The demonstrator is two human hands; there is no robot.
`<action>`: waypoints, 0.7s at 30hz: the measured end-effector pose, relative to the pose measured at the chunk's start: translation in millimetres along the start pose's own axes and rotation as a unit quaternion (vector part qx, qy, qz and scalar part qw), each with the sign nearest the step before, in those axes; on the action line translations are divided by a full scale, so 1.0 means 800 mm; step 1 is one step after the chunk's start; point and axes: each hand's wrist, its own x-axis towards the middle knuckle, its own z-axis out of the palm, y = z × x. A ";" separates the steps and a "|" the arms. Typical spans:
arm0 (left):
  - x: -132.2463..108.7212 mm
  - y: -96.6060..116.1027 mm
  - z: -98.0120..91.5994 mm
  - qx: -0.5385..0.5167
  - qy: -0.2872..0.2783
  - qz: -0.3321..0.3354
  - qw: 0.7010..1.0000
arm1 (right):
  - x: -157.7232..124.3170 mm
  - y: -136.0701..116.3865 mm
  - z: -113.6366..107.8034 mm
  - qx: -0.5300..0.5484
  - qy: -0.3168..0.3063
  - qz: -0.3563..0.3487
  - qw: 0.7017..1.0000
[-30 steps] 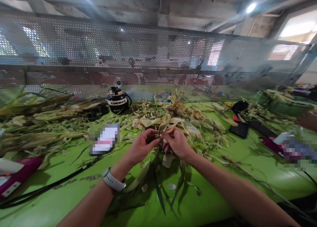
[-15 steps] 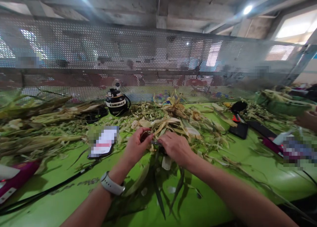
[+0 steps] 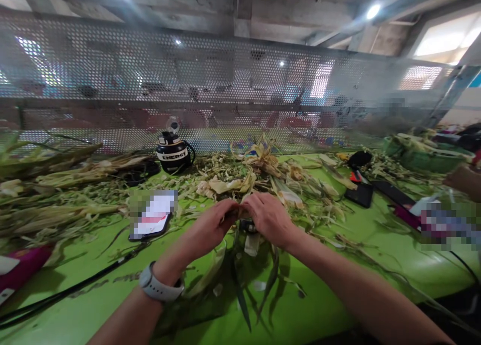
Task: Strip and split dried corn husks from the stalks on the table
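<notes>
My left hand (image 3: 214,224), with a light grey watch on its wrist, is closed at the fingertips. My right hand (image 3: 268,218) meets it, its fingers bent and pressed together. Between them is a bundle of dried corn husk, mostly hidden by the fingers. Just below the fingertips shows a small dark object (image 3: 247,225), too covered to name. A pale husk piece (image 3: 252,245) and long dark green leaf strips (image 3: 240,295) hang or lie below the hands. Right behind the hands lies a heap of pale corn husks (image 3: 225,185).
A phone (image 3: 152,217) lies left of my hands, with black cables (image 3: 108,271) near it. A black "ENERGY" jug (image 3: 173,154) stands behind. More husks (image 3: 71,177) cover the left side. At right are a dark phone (image 3: 359,193), a green basin (image 3: 428,157) and a person's hand (image 3: 464,181).
My left hand has turned over slightly, and its fingers have closed in against the right hand's fingertips. The view has shifted a little, so things sit slightly further left.
</notes>
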 end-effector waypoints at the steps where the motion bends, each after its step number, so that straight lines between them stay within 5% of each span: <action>1: 0.000 0.001 -0.001 -0.001 -0.007 0.003 1.000 | 0.001 -0.001 0.000 0.040 -0.002 0.030 0.999; 7: -0.001 0.006 -0.008 -0.002 -0.020 0.005 1.000 | 0.005 -0.001 -0.004 0.273 -0.005 0.165 0.948; 12: 0.001 -0.006 0.003 -0.031 0.038 -0.018 0.999 | 0.006 0.005 0.005 0.331 0.017 0.200 0.922; 16: 0.001 -0.010 0.007 0.020 0.189 0.012 0.982 | 0.004 0.004 0.009 0.310 0.081 0.197 0.927; 19: -0.003 -0.001 -0.004 0.114 0.399 0.092 0.905 | 0.004 0.004 0.007 0.285 0.125 0.188 0.932; 21: -0.007 0.007 -0.009 0.113 0.454 0.128 0.875 | 0.004 0.005 0.005 0.268 0.152 0.180 0.934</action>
